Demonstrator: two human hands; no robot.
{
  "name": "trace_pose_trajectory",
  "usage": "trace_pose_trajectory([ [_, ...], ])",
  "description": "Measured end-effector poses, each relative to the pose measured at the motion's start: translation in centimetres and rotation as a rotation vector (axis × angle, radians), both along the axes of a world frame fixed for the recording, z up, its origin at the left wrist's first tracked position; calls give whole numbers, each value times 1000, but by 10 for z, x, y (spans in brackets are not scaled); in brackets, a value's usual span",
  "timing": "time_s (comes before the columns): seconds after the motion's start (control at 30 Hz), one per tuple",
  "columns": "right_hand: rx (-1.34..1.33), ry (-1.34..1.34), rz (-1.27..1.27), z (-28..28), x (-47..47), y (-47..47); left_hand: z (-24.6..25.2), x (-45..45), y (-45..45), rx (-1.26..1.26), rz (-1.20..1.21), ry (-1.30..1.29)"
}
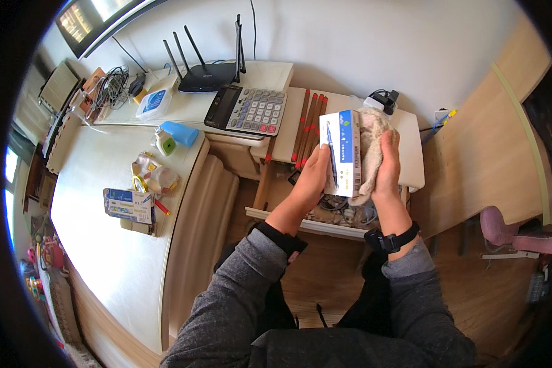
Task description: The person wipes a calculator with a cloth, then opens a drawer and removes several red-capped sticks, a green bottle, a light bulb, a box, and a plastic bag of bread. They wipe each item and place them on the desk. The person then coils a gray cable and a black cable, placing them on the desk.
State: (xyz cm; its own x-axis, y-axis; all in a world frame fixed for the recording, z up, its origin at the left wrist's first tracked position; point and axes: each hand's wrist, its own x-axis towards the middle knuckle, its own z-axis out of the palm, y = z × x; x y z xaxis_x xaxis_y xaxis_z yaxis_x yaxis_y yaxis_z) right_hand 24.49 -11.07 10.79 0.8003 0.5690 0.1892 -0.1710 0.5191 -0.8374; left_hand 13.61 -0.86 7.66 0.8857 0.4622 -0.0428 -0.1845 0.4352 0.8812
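Note:
A white and blue pen box [342,156] is held upright between my hands, with a beige cloth [371,152] against its right side. My left hand [313,177] grips the box at its left edge. Pressed to the cloth from the right is my right hand [387,168]; its fingertips are partly hidden. Below them an open drawer [303,224] holds tangled cables [345,211]. Several brown sticks with red ends [309,131] lie on the white top behind the box.
A large calculator [253,110] and a black router [209,77] stand behind to the left. On the left cabinet lie another pen box [129,204], a red pen [162,207], a patterned cloth [154,172], a blue packet [179,133] and a white bottle [164,141]. A black adapter [386,99] sits at the back right.

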Motion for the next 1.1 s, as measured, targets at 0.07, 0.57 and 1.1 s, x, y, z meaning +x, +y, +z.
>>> trace_pose_trajectory([
  [0.07, -46, -82, -21, 2, -13, 7, -7, 6, -4, 241, 159, 22],
  [0.57, -271, -1124, 42, -12, -68, 23, 19, -19, 25, -355, 37, -265],
  [1.1, -103, 1, -49, -4, 10, 8, 20, -14, -19, -257, -150, 3],
])
